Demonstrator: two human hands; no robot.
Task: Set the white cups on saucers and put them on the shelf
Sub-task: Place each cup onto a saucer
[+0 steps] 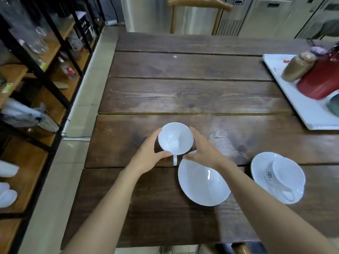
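Observation:
A white cup (175,138) is upright over the dark wooden table (192,92), its handle pointing toward me. My left hand (149,157) wraps its left side and my right hand (203,150) cups its right side. Just below and to the right lies a bare white saucer (202,184); my right forearm crosses its right edge. A second white cup (283,174) with a small logo rests on another saucer (260,163) at the right. The wooden shelf unit (36,162) with black frame stands along the left.
White crockery (7,196) sits on the lower left shelf, glassware and bottles higher up. A white tray (300,107) with a red jug and a brown bottle occupies the table's right side. A wooden chair (200,4) stands at the far edge.

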